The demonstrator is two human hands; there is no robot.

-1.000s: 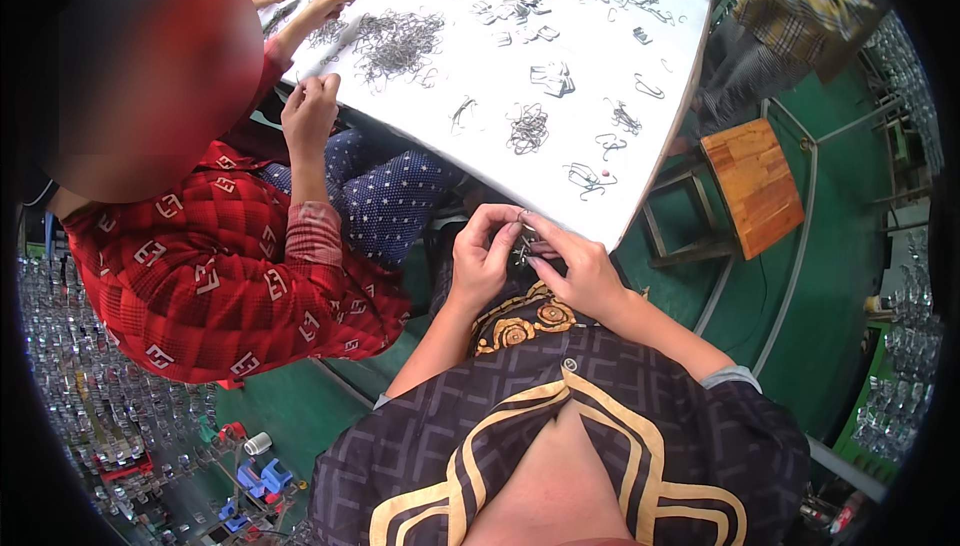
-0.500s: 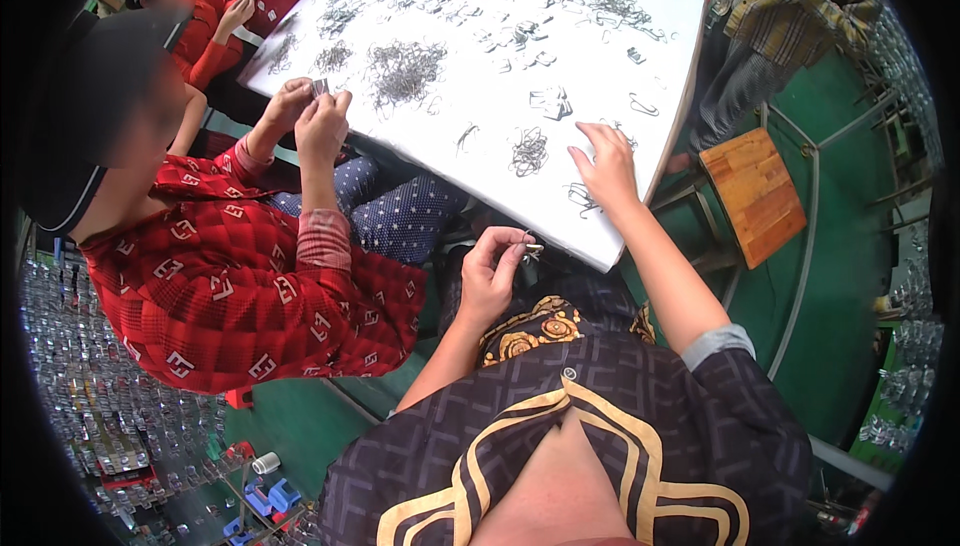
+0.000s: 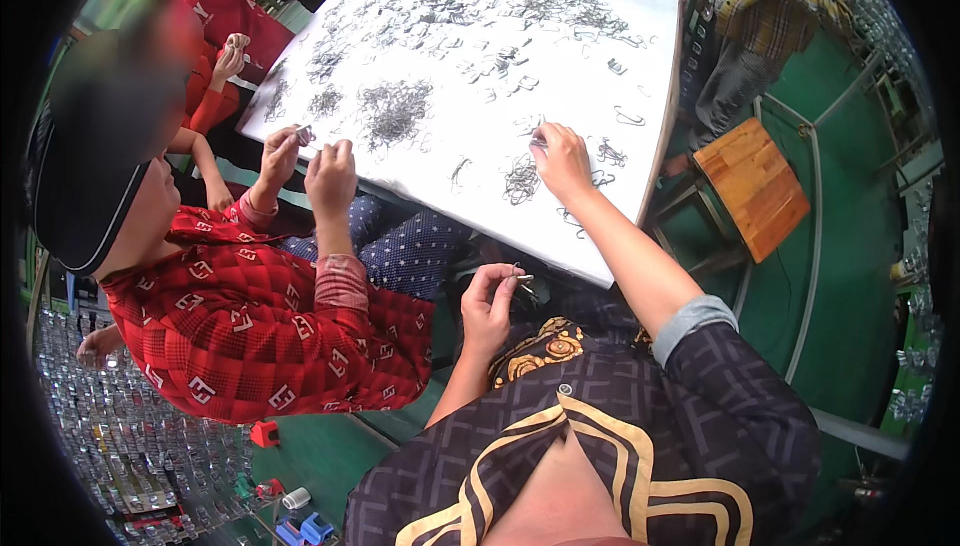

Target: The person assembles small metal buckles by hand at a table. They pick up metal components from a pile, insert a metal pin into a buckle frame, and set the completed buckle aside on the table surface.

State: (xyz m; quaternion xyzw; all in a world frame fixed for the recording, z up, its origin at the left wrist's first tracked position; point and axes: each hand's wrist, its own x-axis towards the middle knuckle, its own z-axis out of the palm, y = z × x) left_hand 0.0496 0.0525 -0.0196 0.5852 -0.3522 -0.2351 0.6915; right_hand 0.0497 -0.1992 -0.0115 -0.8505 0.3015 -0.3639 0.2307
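Observation:
My left hand (image 3: 487,308) is closed in a pinch below the table's near edge. Small shiny metal pieces (image 3: 526,283) poke out past its thumb and forefinger; their exact shape is too small to tell. Over the white tabletop (image 3: 500,231) my right hand (image 3: 564,160) bends down, thumb and fingers together at a small metal piece (image 3: 537,143) mostly hidden by the fingertips. Beside that hand, on its left, lies a small heap of bent wire hooks (image 3: 521,184). More loose wire hooks (image 3: 611,153) lie to its right.
Larger piles of wire hooks (image 3: 392,116) and flat metal pieces (image 3: 500,71) spread over the table. A person in a red patterned shirt (image 3: 270,316) sits close on my left. A wooden stool (image 3: 752,189) stands at the right. Other people work around the far side.
My right hand has moved left and forward, from open above the table to closed fingers at the metal piece. The left hand still holds its pieces. The neighbour's hands have moved apart.

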